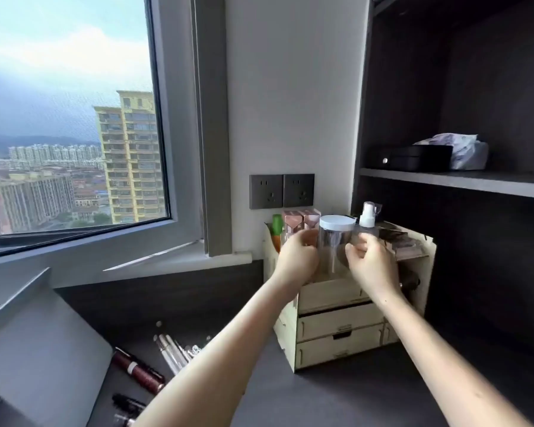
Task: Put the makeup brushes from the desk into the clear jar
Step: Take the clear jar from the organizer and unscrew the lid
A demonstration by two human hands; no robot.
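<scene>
Jar [333, 251] position: centre-right of frame, upright on top of wooden drawer organiser [336, 328], long axis vertical, pale lid [336, 224] fitted. Left hand [299, 260] pressed against left wall of jar, fingers curled round it; right hand [367, 263] against right wall, fingertips bent inward near upper body. Grip: both hands closed on jar, one per side; whether lifted or resting on organiser cannot be told. Makeup brushes [173, 349]: loose bundle of pale handles on dark desk [336, 402], lower left of centre, long axes running diagonally from upper left to lower right, partly hidden behind left forearm. Red-brown tube [139, 372] just beside bundle, further toward lower left. Key relation: brushes well apart from jar, below and to left in frame, nearer left hand than right. Judged step: retrieving jar before loading; lid removal required first. Judged risk: smooth clear wall liable to slip if squeezed unevenly.
</scene>
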